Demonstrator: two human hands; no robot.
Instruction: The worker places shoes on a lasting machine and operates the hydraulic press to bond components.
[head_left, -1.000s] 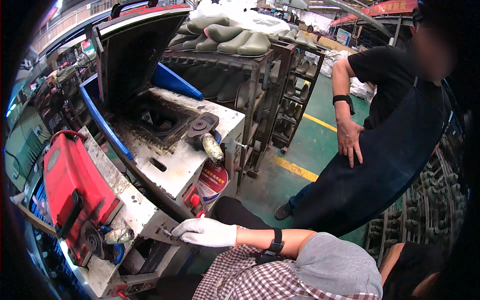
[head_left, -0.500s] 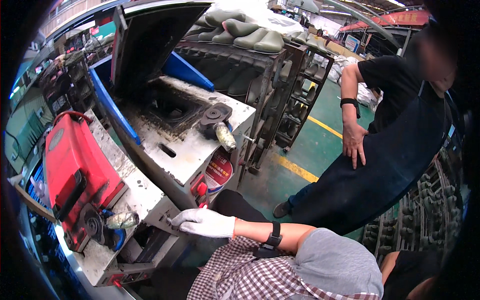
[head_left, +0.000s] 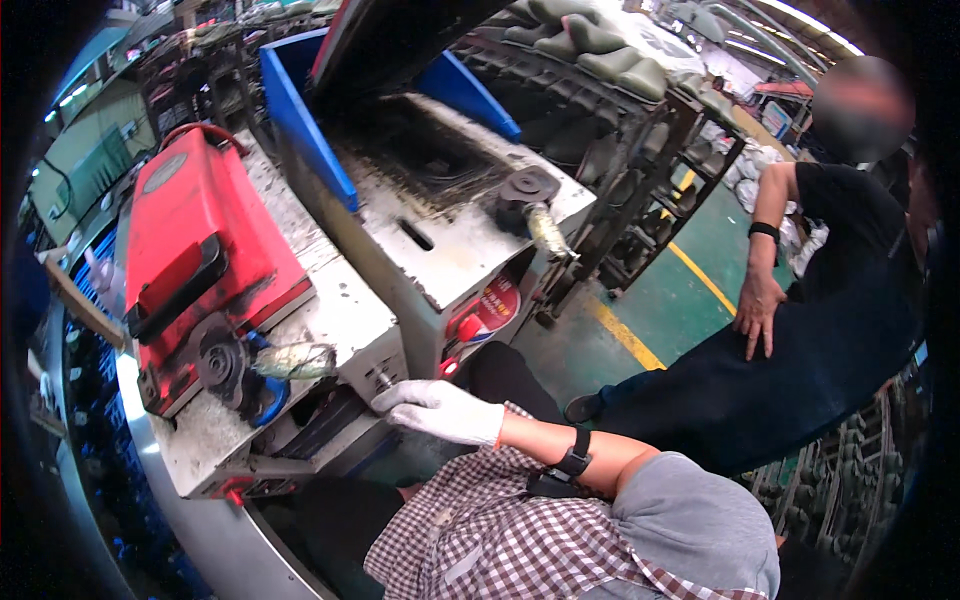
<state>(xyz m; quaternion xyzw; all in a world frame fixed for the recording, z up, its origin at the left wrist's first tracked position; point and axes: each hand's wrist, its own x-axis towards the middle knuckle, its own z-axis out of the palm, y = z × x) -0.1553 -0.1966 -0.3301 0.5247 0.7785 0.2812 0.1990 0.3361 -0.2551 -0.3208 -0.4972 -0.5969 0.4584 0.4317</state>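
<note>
My right hand, in a white knitted glove, reaches across to the front panel of the near white machine. Its fingers are bent and closed at a small metal knob on that panel; the fingertips are partly hidden. On top of this machine lies a closed red cover with a black handle. Beside the cover sits a dark round pivot with a tape-wrapped grip. My left hand is out of view.
A second white machine stands beyond, its dark lid raised between blue side guards. Racks hold olive-green shoe forms. At right, a person in dark clothes stands with one hand on the hip. A red button is on the second machine.
My view has shifted, so both machines appear farther right, the near one also a little higher. My right hand stays by the same knob on the panel.
</note>
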